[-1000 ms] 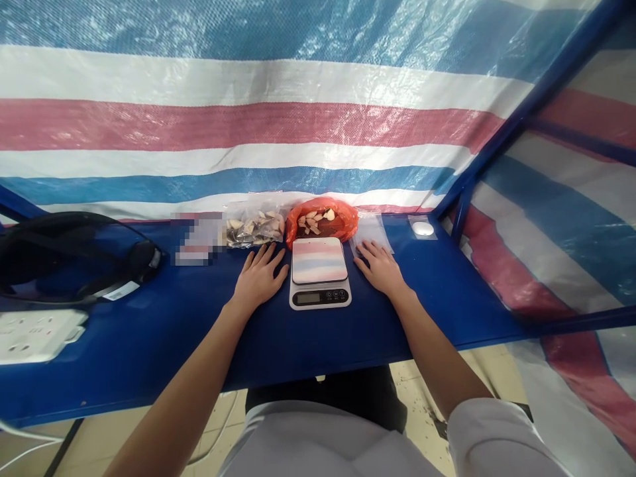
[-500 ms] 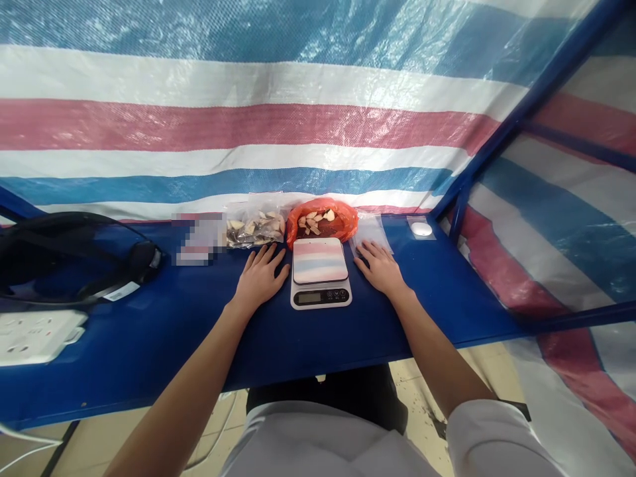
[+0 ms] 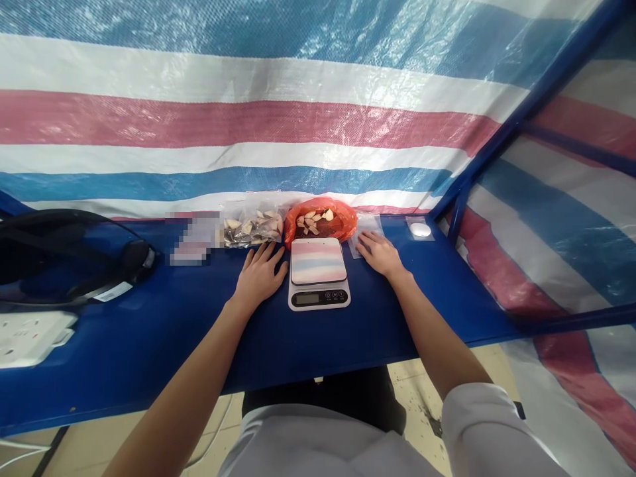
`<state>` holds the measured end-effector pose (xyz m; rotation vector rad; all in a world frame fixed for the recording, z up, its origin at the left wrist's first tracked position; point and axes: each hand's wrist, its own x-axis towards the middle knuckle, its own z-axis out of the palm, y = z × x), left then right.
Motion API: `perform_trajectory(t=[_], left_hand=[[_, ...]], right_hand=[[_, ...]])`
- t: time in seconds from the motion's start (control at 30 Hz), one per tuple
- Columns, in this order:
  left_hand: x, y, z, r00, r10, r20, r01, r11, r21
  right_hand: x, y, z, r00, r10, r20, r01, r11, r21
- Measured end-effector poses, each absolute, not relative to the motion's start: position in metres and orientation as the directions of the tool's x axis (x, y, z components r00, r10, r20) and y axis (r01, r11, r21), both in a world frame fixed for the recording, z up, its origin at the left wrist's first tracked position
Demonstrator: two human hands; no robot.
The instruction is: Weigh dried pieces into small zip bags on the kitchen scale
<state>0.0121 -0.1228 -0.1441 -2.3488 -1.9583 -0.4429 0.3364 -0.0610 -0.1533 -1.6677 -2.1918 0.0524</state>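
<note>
A white digital kitchen scale (image 3: pixel 318 273) with a shiny, bare weighing plate stands between my hands. My left hand (image 3: pixel 259 273) lies flat with fingers spread on the table, left of the scale and just below a clear bag of pale, sliced pieces (image 3: pixel 252 230). My right hand (image 3: pixel 380 254) rests on clear plastic bags (image 3: pixel 368 225) right of the scale, its fingers stretched out. Behind the scale sits an open orange-red plastic bag (image 3: pixel 348 225) with several pale pieces (image 3: pixel 312 220) inside, which look like garlic cloves or dried slices.
On the blue table (image 3: pixel 199 318), a black headset (image 3: pixel 136 258) and a white power strip (image 3: pixel 34 338) lie at the left. A blurred-out packet (image 3: pixel 193 238) is beside the bag of slices. A small white oval object (image 3: pixel 420 230) lies far right. Striped sheeting (image 3: pixel 248 122) hangs behind.
My right hand has shifted slightly up and its fingers have moved farther onto the clear bags. My left hand stays where it was. The view has moved slightly.
</note>
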Motion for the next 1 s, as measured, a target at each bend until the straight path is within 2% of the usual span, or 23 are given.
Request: perform_trajectory(t=[0.43, 0.57, 0.67, 0.77, 0.9, 1.0], left_hand=[[0.013, -0.124, -0.146, 0.148, 0.957, 0.252, 0.969, -0.19, 0.155], [0.011, -0.122, -0.146, 0.128, 0.958, 0.256, 0.961, -0.183, 0.207], [0.009, -0.12, -0.146, 0.095, 0.954, 0.286, 0.937, -0.182, 0.298], [0.006, -0.12, -0.143, 0.051, 0.945, 0.323, 0.89, -0.19, 0.415], [0.008, -0.124, -0.13, 0.049, 0.925, 0.378, 0.777, -0.273, 0.567], [0.019, -0.126, -0.116, 0.096, 0.909, 0.406, 0.66, -0.363, 0.658]], right_hand=[[0.332, -0.072, -0.153, -0.116, 0.905, 0.409, 0.941, 0.232, -0.247], [0.33, -0.076, -0.146, -0.064, 0.905, 0.422, 0.94, 0.197, -0.28], [0.332, -0.08, -0.137, -0.009, 0.903, 0.429, 0.916, 0.179, -0.359], [0.338, -0.087, -0.128, 0.037, 0.902, 0.43, 0.848, 0.199, -0.491], [0.348, -0.099, -0.114, 0.078, 0.904, 0.421, 0.655, 0.272, -0.705], [0.351, -0.108, -0.102, 0.058, 0.914, 0.403, 0.502, 0.322, -0.802]])
